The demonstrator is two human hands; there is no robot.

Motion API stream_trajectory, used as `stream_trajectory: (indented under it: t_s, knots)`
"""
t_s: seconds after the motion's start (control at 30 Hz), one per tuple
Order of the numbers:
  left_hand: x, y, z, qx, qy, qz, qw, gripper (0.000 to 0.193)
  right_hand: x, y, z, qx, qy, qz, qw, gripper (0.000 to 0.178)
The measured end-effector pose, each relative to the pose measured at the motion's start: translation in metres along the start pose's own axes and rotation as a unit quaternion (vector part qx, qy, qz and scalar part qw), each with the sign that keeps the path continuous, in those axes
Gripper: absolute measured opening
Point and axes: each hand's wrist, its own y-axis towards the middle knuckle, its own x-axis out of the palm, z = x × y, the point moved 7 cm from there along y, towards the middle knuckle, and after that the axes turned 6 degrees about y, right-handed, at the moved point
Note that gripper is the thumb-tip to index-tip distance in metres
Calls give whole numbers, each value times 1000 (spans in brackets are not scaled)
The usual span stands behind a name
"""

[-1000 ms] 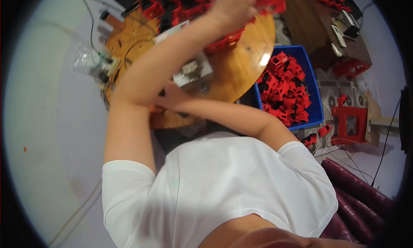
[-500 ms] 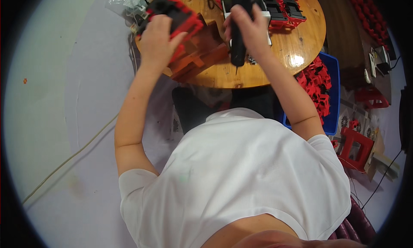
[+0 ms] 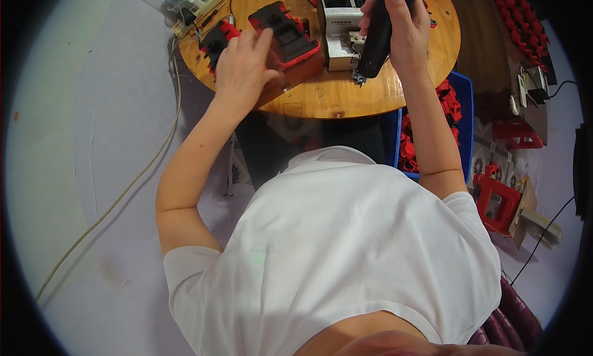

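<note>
The right hand (image 3: pixel 409 44) has its grip clamped around a black tool (image 3: pixel 380 41), a long rounded bar held aslant, its lower end above the near edge of the round wooden table (image 3: pixel 364 99). A small heap of metal pieces (image 3: pixel 359 78) lies just beside that lower end, and a white box (image 3: pixel 343 23) stands to the left of the tool, farther in from the near edge.

The left hand (image 3: pixel 239 78) is over the table's near left edge, palm down, with thumb and fingers apart. It reaches between two red-and-black parts: the left part (image 3: pixel 214 44), by the table's left edge, is partly behind the fingers, and the right part (image 3: pixel 286 39) is just beside the forefinger, on top of an orange-brown block (image 3: pixel 304 73) near the near edge. The fingers are blurred, so I cannot tell whether the left grip closes on either part.

A power strip (image 3: pixel 206 5) lies at the table's left edge. By its near right edge, lower down, a blue bin (image 3: pixel 467 118) holds loose red pieces (image 3: pixel 449 102).
</note>
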Motion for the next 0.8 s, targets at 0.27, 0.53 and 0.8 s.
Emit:
stream_trajectory:
  t_s: [0.27,0.53,0.8]
  knots:
    - [27,-17,2,28,-67,-23,997,83,-13,11,6,-227,-46,4,973,38]
    - [62,-43,-42,-44,-94,-46,994,81,-15,3,22,-206,-38,-3,978,43]
    - [58,40,-40,-39,-107,12,993,80,-16,1,26,-217,-55,-8,974,43]
